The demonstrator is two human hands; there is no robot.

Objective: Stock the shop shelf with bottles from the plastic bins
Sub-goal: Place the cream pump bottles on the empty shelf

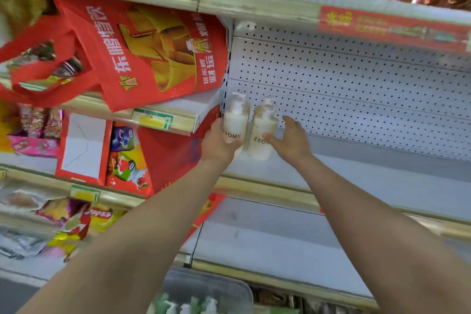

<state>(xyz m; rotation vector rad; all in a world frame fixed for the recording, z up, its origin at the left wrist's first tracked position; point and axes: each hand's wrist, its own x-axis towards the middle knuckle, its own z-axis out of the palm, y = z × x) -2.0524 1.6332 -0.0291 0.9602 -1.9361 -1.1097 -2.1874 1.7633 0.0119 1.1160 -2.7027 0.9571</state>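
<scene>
Two cream pump bottles stand upright at the left end of a white shelf (pixel 356 181), against its perforated back panel (pixel 356 89). The left bottle (pixel 234 122) and the right bottle (pixel 262 135) stand just beside each other; both carry the lettering "ZYOME".

The left hand (pixel 216 143) wraps the left bottle from its 9 o'clock side, thumb across the label. The right hand (pixel 290 140) is at the right bottle's 3 o'clock side, fingers (pixel 293 122) spread, thumb on the label.

At 10 o'clock from the bottles a red bag (pixel 142 53) leans on the neighbouring shelf. At 6 o'clock, at the bottom edge, a grey plastic bin (pixel 216 285) holds green and white pump bottles.
</scene>
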